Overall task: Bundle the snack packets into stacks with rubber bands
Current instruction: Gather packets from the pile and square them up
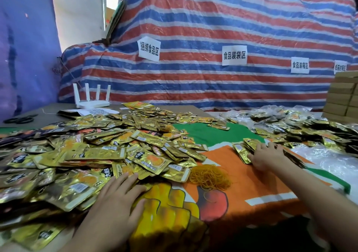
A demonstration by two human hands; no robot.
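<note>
Packets (pixel 96 151) under both flat hands (pixel 118 195) (pixel 265 155).

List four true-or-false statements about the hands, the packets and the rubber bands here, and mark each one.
1. The left hand rests flat on the big heap of gold foil snack packets. True.
2. The right hand holds the black scissors. False: it rests on a small stack of gold packets; the scissors lie far left, untouched.
3. The loose pile of yellow rubber bands lies on the orange cloth between the hands. True.
4. The white four-antenna router lies among the rubber bands. False: it stands behind the heap, at the back left.
</note>
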